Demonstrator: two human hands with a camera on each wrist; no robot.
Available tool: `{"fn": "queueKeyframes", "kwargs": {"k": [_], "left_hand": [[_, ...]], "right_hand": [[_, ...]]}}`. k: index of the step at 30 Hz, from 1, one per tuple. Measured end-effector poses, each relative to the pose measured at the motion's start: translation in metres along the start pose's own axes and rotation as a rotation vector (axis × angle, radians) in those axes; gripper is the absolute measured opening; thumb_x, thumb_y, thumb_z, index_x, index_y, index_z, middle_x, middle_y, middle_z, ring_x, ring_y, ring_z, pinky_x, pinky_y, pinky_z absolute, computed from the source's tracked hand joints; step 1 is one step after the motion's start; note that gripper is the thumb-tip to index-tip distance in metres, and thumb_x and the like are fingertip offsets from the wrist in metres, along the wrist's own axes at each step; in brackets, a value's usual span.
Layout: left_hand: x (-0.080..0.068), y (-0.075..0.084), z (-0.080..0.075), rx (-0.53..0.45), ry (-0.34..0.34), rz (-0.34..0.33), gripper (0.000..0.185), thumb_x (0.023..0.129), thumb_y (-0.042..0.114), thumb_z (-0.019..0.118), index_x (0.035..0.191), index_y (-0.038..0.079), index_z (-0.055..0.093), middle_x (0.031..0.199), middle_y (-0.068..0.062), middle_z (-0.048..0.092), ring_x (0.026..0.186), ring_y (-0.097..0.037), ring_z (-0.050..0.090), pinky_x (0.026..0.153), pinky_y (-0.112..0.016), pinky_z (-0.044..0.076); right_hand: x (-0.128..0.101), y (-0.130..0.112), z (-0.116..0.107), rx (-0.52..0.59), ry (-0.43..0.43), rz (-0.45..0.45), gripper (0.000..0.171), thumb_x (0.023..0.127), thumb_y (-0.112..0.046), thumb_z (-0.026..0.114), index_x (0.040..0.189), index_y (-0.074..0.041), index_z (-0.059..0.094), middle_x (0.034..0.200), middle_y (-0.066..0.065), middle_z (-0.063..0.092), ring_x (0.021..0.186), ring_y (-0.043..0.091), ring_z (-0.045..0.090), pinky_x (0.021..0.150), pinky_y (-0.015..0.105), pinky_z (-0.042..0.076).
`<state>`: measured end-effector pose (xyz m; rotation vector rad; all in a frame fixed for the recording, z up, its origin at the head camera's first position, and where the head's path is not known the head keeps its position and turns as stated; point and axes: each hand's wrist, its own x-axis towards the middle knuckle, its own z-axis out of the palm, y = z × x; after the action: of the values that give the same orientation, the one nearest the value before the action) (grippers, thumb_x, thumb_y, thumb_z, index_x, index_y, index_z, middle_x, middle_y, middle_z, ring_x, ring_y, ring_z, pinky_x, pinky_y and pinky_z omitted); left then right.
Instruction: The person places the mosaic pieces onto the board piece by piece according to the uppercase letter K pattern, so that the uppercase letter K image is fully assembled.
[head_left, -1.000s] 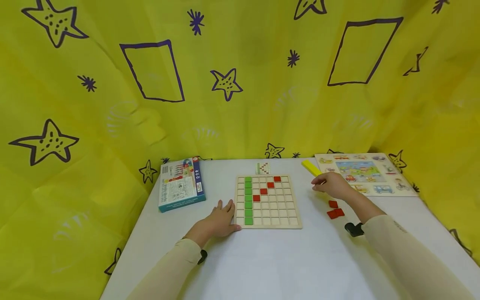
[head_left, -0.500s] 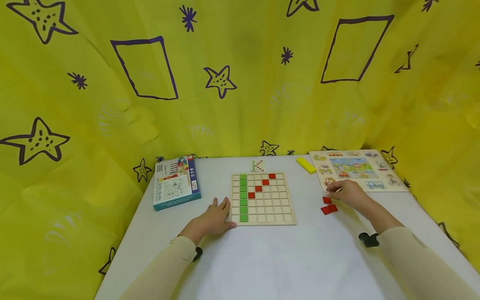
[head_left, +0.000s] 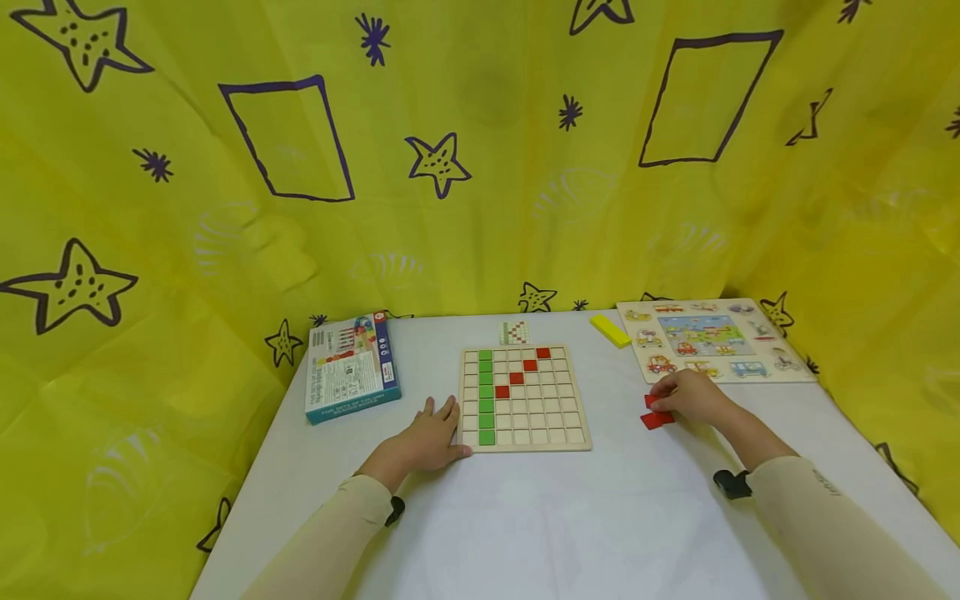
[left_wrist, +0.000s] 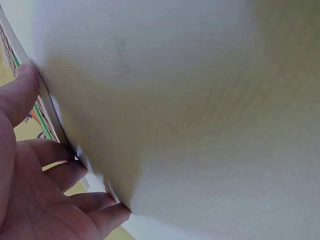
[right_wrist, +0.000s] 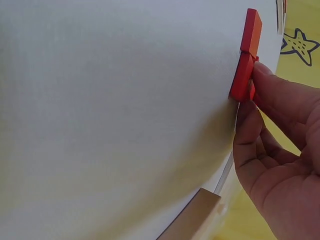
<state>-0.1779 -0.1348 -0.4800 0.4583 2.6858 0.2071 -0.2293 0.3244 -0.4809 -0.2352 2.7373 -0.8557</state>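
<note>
The right hand [head_left: 693,397] rests on the white counter [head_left: 570,517] at about 3 o'clock from the wooden grid board [head_left: 523,398], its fingertips pinching one of the loose red tiles [head_left: 654,420] lying there. The left hand [head_left: 427,439] lies flat with relaxed fingers, holding nothing, touching the board's edge at 8 o'clock.

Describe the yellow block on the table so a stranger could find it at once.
On the white table, look to the far edge, between the wooden grid board and the picture puzzle board on the right. The yellow block lies there at a slant, apart from both. It is the only plain yellow, long bar; the loose red tiles by the right hand are square.
</note>
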Motion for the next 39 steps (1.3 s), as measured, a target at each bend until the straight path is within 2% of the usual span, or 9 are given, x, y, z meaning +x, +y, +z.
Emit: {"fn": "queueKeyframes", "kwargs": {"k": [6,12,17,25,30,39], "left_hand": [[0.001,-0.001,0.001,0.008,-0.005,-0.004,0.088,0.097,0.055,0.058,0.159,0.003,0.023,0.167,-0.012,0.017,0.15,-0.045,0.009,0.118,-0.055,0.022],[0.0,0.0,-0.001,0.005,-0.001,-0.001,0.088,0.097,0.053,0.059,0.159,0.002,0.024,0.167,-0.013,0.018,0.15,-0.046,0.01,0.118,-0.056,0.022],[0.0,0.0,-0.001,0.016,0.005,0.0,0.087,0.098,0.053,0.058,0.159,0.002,0.024,0.166,-0.013,0.018,0.15,-0.047,0.01,0.118,-0.055,0.022],[0.0,0.0,-0.001,0.002,-0.007,-0.007,0.087,0.097,0.053,0.059,0.159,0.003,0.024,0.167,-0.012,0.017,0.151,-0.045,0.009,0.119,-0.055,0.02],[0.0,0.001,-0.001,0.002,-0.014,-0.013,0.087,0.097,0.054,0.058,0.16,0.004,0.023,0.167,-0.011,0.016,0.151,-0.044,0.009,0.119,-0.054,0.02],[0.004,-0.002,0.0,0.004,-0.019,-0.021,0.089,0.096,0.055,0.058,0.16,0.005,0.022,0.167,-0.01,0.016,0.151,-0.044,0.008,0.119,-0.054,0.02]], "right_hand": [[0.003,-0.001,0.002,-0.008,0.027,-0.025,0.014,0.086,-0.009,0.077,0.098,-0.003,0.073,0.09,0.004,0.068,0.083,0.023,0.057,0.073,0.033,0.048],[0.004,-0.003,0.005,0.001,0.071,-0.065,0.01,0.087,-0.01,0.078,0.095,-0.005,0.075,0.09,0.006,0.07,0.084,0.024,0.058,0.073,0.034,0.048],[0.008,-0.011,0.006,0.048,0.07,-0.034,0.014,0.089,-0.014,0.077,0.099,-0.005,0.076,0.096,0.009,0.07,0.088,0.026,0.058,0.071,0.032,0.049],[0.024,-0.04,0.011,0.082,0.06,-0.072,0.012,0.09,-0.012,0.077,0.099,-0.004,0.077,0.095,0.007,0.072,0.088,0.025,0.06,0.074,0.033,0.05],[0.036,-0.061,0.023,0.115,0.045,-0.123,0.011,0.089,-0.011,0.077,0.097,-0.004,0.078,0.092,0.006,0.074,0.088,0.024,0.061,0.074,0.033,0.05],[0.055,-0.093,0.048,0.167,-0.01,-0.144,0.009,0.088,-0.011,0.078,0.095,-0.004,0.078,0.097,0.008,0.073,0.088,0.022,0.06,0.073,0.031,0.051]]}}
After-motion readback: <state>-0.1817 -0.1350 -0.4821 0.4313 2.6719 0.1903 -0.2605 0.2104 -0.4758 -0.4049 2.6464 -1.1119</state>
